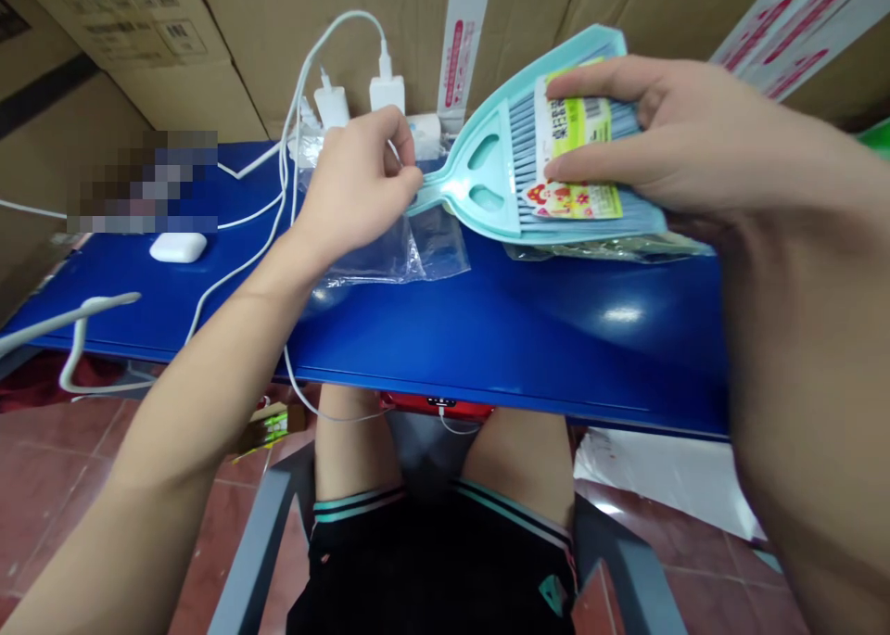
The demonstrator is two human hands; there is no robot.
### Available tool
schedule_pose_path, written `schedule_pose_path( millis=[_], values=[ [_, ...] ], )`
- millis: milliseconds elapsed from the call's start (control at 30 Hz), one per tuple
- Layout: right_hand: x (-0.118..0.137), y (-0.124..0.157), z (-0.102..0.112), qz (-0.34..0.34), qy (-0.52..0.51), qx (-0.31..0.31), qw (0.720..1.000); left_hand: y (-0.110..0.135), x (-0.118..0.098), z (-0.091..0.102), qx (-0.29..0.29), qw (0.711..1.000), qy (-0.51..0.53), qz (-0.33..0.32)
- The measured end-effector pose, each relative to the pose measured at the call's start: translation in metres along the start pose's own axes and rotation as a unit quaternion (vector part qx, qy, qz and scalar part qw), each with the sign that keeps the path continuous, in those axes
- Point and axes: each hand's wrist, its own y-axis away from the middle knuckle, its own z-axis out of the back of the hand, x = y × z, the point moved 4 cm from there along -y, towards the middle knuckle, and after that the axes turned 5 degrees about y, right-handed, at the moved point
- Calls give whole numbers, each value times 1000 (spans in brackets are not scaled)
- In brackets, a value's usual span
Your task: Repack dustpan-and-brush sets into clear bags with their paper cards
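A turquoise dustpan (479, 153) with a small grey-blue brush (525, 144) lying in it is held just above the blue table. My left hand (365, 181) pinches the handle end at the left. Across the bristles, the fingers and thumb of my right hand (667, 134) grip the wide end, over a yellow and white paper label (574, 144). A clear plastic bag (424, 250) lies under my left hand and the handle. Another packaged item (598, 250) in clear wrap shows partly beneath the dustpan.
Cardboard boxes (278, 23) line the back of the blue table (487, 329). White chargers (387, 93) sit in a power strip, with white cables (240, 269) running across the left side. A white earphone case (178, 247) rests there too. Grey chair arms (257, 542) flank my legs.
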Motion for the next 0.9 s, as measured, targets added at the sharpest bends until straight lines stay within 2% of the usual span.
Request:
schedule_pose_path(
  millis=[100,367,600,733,900],
  values=[
    [3,4,0,-19,23,-23,999,1,0,-1,2,1000,-20,1],
    [9,6,-2,13,-14,-59,998,-1,3,1,-15,999,-26,13],
    [10,4,-13,47,-3,-28,999,-2,4,3,-34,999,-20,-6],
    [3,1,-25,59,-57,6,997,-1,4,4,-54,998,-24,-7],
    [-4,-1,-46,34,-124,57,990,0,2,7,-62,998,-28,-12]
  ],
)
